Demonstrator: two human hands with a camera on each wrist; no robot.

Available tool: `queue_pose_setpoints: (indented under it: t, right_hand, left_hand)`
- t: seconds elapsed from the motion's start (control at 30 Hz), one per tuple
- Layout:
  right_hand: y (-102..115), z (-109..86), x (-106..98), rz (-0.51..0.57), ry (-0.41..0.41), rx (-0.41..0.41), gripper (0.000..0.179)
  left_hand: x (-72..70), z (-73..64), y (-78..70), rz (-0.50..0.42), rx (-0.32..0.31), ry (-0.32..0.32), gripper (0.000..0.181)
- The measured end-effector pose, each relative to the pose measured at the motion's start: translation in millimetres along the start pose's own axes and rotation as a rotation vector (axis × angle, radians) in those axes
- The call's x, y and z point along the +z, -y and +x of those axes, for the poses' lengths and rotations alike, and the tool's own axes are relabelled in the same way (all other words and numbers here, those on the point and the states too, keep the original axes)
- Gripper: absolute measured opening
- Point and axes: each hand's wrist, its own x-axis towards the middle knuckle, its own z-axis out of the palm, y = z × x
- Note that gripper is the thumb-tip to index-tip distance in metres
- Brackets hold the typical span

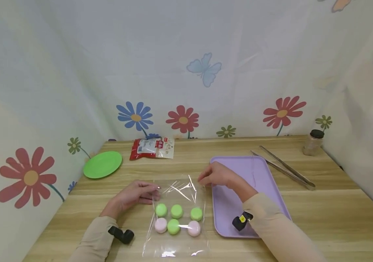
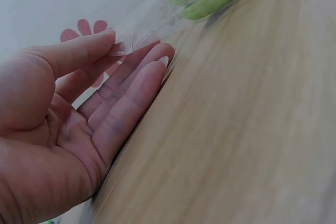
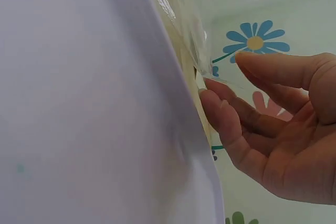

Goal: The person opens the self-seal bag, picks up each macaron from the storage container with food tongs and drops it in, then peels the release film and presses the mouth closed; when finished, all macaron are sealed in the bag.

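Observation:
A clear plastic bag (image 1: 181,245) lies flat on the table with several green macarons (image 1: 177,211) and two pink macarons (image 1: 161,225) inside, set in two rows. My left hand (image 1: 137,194) is at its upper left edge. In the left wrist view, the thumb (image 2: 89,51) and forefinger pinch the film, while the other fingers rest along the tabletop. My right hand (image 1: 219,174) reaches over the tray to the bag's upper right corner. The right wrist view shows that corner between its thumb (image 3: 268,69) and bent fingers, with a gap at the thumb.
A lilac tray (image 1: 219,203) lies right of the bag, under my right forearm. Metal tongs (image 1: 284,169) and a dark-lidded jar (image 1: 313,142) are farther right. At the back left are a green plate (image 1: 102,165) and a red-and-white packet (image 1: 152,148). A flowered cloth (image 1: 160,65) hangs behind.

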Motion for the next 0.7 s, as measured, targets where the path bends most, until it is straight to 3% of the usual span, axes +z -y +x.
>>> queue_pose_setpoints:
  t: [0.23,0.4,0.57,0.7]
  right_hand:
    - [-0.8,4.2,3.2,0.033,0.002,-0.01,0.017]
    - [-0.2,5.5,5.0,0.027,-0.034,0.002,0.017]
    - [-2.2,9.1,6.1,0.03,-0.072,0.001,0.013]
    - [-2.7,12.9,7.2,0.037,-0.085,0.005,0.01]
  left_hand:
    - [-2.9,2.3,1.2,-0.012,0.0,0.008,0.035]
    - [0.8,4.6,3.5,-0.043,0.005,-0.034,0.036]
    - [13.2,8.9,0.1,-0.009,0.018,-0.15,0.049]
    - [18.6,12.3,-1.0,-0.025,0.045,-0.272,0.042]
